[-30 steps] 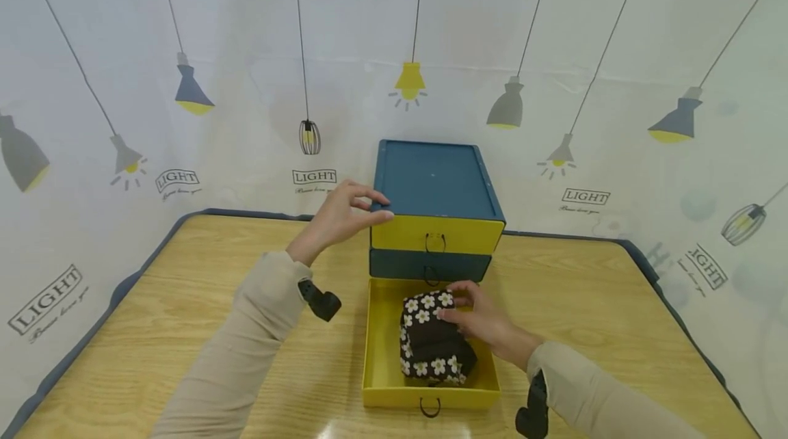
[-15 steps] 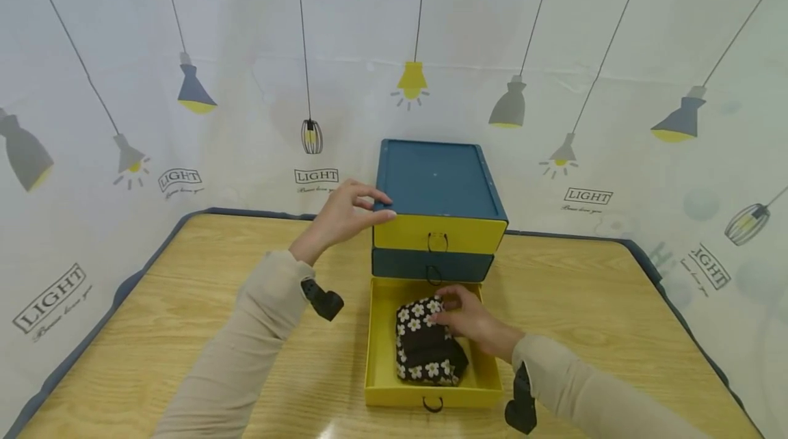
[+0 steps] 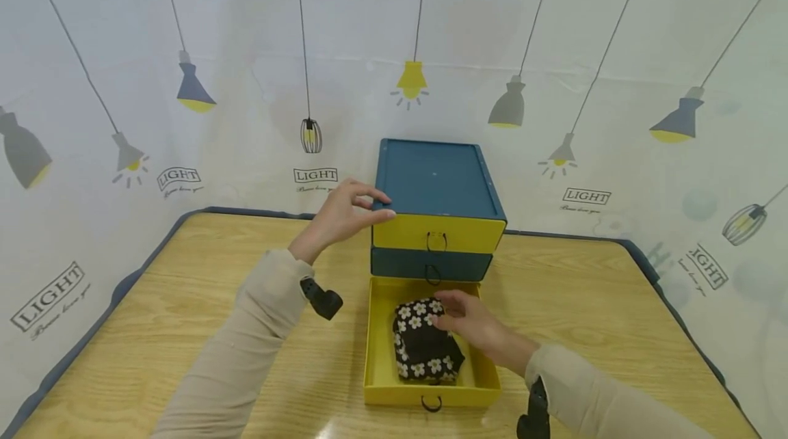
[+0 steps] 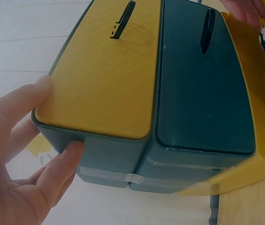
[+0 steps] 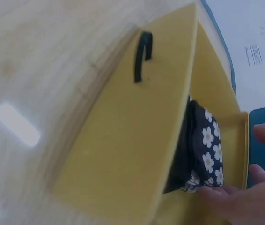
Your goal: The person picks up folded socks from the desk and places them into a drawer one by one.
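A small drawer cabinet (image 3: 438,179) stands at the back, with a blue top, a yellow upper drawer and a dark teal middle drawer. My left hand (image 3: 345,215) grips its front left corner, with the thumb at the yellow front's edge and fingers on the blue casing (image 4: 102,152). The yellow bottom drawer (image 3: 382,394) is pulled out. Inside lies a folded black cloth (image 3: 425,343) with white flowers. My right hand (image 3: 486,329) is at the cloth's right side, fingers low beside the flowered edge (image 5: 208,140) and thumb raised away from it.
Wooden table surface (image 3: 591,329) stretches on both sides of the cabinet. Behind it hangs a white backdrop (image 3: 246,117) printed with lamps. Black loop handles, such as the bottom drawer's handle (image 3: 431,405), stick out from the drawer fronts.
The folded cloth has shifted left inside the bottom drawer. My right hand moved left with it, then its thumb and fingers came away. My left hand stays at the cabinet corner.
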Tool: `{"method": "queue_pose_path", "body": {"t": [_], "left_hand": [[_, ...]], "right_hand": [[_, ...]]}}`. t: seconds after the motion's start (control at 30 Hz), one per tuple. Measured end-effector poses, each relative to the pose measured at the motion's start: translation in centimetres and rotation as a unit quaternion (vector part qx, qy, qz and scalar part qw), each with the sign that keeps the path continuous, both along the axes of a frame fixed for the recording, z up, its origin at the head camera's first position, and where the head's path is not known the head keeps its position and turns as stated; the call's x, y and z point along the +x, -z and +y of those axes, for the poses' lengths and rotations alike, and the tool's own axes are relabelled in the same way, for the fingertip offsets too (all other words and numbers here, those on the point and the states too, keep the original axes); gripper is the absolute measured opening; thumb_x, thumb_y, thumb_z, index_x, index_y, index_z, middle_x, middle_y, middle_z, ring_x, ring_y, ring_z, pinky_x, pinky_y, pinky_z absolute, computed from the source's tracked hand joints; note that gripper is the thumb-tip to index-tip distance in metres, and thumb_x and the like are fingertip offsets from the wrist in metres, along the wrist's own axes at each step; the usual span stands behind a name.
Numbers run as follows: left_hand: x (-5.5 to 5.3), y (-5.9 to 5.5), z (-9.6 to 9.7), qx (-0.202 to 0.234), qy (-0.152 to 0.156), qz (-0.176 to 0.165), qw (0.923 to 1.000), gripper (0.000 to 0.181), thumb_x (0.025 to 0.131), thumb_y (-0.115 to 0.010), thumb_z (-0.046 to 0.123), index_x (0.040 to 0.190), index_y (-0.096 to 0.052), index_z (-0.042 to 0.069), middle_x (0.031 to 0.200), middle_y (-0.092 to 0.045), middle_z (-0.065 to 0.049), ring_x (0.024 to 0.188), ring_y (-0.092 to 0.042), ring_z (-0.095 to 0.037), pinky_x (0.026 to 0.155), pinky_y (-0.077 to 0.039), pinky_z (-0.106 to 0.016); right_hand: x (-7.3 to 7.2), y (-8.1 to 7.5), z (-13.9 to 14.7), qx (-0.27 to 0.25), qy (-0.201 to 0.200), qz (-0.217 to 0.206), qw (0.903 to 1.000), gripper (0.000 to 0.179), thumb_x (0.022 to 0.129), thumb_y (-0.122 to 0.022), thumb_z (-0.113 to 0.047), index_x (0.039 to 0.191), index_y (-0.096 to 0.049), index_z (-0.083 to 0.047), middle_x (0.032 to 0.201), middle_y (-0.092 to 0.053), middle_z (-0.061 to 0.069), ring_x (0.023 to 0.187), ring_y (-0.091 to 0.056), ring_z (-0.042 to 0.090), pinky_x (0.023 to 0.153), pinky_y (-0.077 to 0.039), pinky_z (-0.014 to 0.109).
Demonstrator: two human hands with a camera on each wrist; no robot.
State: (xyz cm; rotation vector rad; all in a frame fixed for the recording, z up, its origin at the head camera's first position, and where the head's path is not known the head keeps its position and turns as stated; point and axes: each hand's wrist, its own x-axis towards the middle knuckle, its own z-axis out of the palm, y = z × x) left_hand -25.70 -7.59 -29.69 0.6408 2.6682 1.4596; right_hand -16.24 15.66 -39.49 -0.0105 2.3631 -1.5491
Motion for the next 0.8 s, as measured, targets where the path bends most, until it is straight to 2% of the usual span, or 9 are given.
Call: {"method": "queue_pose_path", "body": {"t": [0.13,0.23,0.5,0.63,0.8], "left_hand": [[-0.1,0.1,0.0,0.000,-0.001,-0.002,1.0000,0.028,0.079,-0.067,0.030,0.102,-0.065,0.013,0.109,-0.042,-0.008,0.102,-0.051,-0.028,0.078,-0.046,-0.040],[-0.2,0.2,-0.1,0.000,0.001,0.000,1.0000,0.028,0.080,-0.066,0.029,0.102,-0.065,0.013,0.110,-0.042,-0.008,0.102,-0.051,-0.028,0.079,-0.046,-0.040],[-0.2,0.4,-0.1,-0.003,0.001,0.002,1.0000,0.028,0.080,-0.066,0.030,0.102,-0.065,0.013,0.110,-0.043,-0.009,0.102,-0.051,-0.028,0.079,-0.046,-0.041],[-0.2,0.4,-0.1,-0.002,-0.001,-0.001,1.0000,0.028,0.079,-0.066,0.030,0.102,-0.065,0.014,0.110,-0.043,-0.008,0.102,-0.051,-0.028,0.078,-0.046,-0.040],[-0.4,0.4,-0.1,0.004,0.004,0.004,1.0000,0.028,0.079,-0.067,0.031,0.101,-0.065,0.014,0.110,-0.043,-0.008,0.102,-0.051,-0.028,0.078,-0.046,-0.040]], "right_hand": [[1.2,-0.6,0.6,-0.014,-0.028,0.007,0.9995,0.046,0.085,-0.060,-0.010,0.126,-0.044,0.001,0.129,-0.040,0.021,0.117,-0.038,0.040,0.090,-0.038,0.046],[2.5,-0.9,1.1,-0.050,-0.056,0.005,0.9972,0.048,0.086,-0.059,-0.012,0.127,-0.040,0.005,0.129,-0.038,0.026,0.115,-0.039,0.041,0.087,-0.042,0.042],[6.1,-0.4,2.1,-0.133,-0.104,0.012,0.9855,0.040,0.088,-0.055,-0.010,0.118,-0.043,0.013,0.116,-0.046,0.026,0.103,-0.050,0.037,0.080,-0.048,0.031],[8.1,0.8,2.3,-0.146,-0.087,0.007,0.9854,0.038,0.088,-0.056,-0.013,0.113,-0.046,0.014,0.109,-0.053,0.023,0.097,-0.055,0.033,0.077,-0.048,0.029],[9.5,3.6,2.3,-0.140,-0.039,-0.017,0.9893,0.042,0.084,-0.061,-0.019,0.109,-0.051,0.015,0.103,-0.058,0.021,0.092,-0.058,0.027,0.074,-0.049,0.028]]}}
